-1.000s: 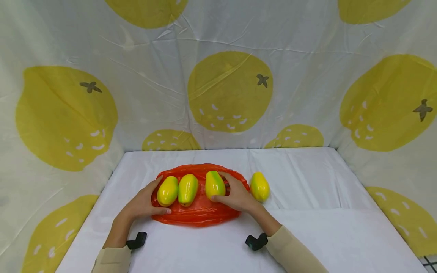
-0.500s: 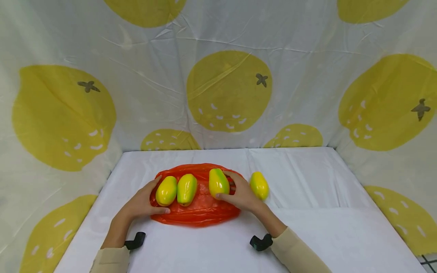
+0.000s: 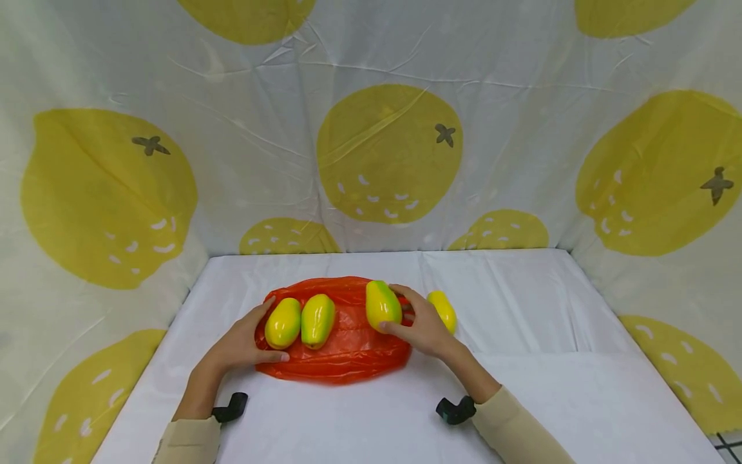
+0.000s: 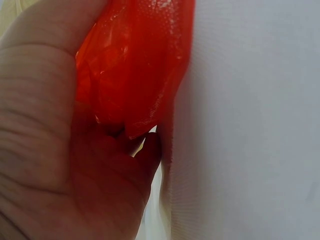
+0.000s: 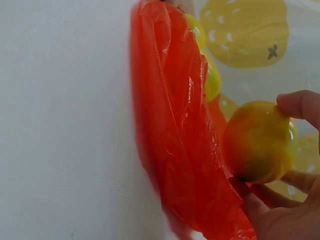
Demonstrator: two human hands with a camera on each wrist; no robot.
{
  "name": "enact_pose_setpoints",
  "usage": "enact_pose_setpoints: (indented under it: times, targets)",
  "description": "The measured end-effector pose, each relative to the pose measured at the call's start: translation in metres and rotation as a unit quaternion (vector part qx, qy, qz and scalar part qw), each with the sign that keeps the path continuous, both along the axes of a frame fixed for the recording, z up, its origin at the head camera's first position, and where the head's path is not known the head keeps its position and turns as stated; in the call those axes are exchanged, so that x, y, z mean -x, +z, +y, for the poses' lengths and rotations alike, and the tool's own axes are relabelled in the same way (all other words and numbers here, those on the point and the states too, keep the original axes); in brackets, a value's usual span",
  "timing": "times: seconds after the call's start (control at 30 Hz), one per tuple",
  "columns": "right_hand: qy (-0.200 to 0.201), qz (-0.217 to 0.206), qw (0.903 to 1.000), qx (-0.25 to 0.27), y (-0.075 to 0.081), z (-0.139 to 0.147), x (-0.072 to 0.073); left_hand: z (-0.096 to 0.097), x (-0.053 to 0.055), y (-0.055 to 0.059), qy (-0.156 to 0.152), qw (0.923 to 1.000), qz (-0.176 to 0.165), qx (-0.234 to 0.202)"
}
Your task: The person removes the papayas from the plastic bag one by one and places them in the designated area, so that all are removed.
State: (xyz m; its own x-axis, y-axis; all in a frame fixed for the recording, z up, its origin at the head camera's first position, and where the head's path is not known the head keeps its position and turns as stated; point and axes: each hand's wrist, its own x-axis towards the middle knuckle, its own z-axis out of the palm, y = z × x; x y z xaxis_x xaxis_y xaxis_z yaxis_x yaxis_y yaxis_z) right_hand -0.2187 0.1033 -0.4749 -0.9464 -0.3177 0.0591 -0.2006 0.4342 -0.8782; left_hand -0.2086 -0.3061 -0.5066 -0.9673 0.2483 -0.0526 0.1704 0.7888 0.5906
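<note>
A red plastic bag (image 3: 348,357) lies spread on the white table, with two yellow-green papayas (image 3: 283,323) side by side in its left half. My left hand (image 3: 243,345) holds the bag's left end, thumb along the front and fingers at the back; the left wrist view shows the crumpled red plastic (image 4: 145,60) between thumb and fingers. With my right hand (image 3: 426,325) I grip another papaya (image 3: 382,305) over the bag's right end. In the right wrist view that papaya (image 5: 260,142) sits between thumb and fingers, above the bag's edge.
One more papaya (image 3: 443,310) lies on the white tablecloth (image 3: 522,386) just right of the bag, partly hidden behind my right hand. A lemon-printed cloth (image 3: 377,51) walls the table at the back and sides.
My right hand has moved right and slightly back with its papaya, from the middle of the bag to its right end, covering part of the outer papaya. The left hand stays put.
</note>
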Motion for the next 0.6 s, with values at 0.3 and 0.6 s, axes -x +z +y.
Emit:
enact_pose_setpoints:
  times: [0.3, 0.6]
  targets:
    - [-0.027, -0.003, 0.9996, -0.008, 0.009, 0.014, -0.005, 0.000, 0.000, 0.000, 0.000, 1.0000, -0.001, 0.001]
    - [-0.030, 0.024, 0.9992, 0.004, 0.020, 0.037, -0.006, 0.000, 0.000, -0.002, 0.004, 1.0000, -0.004, -0.004]
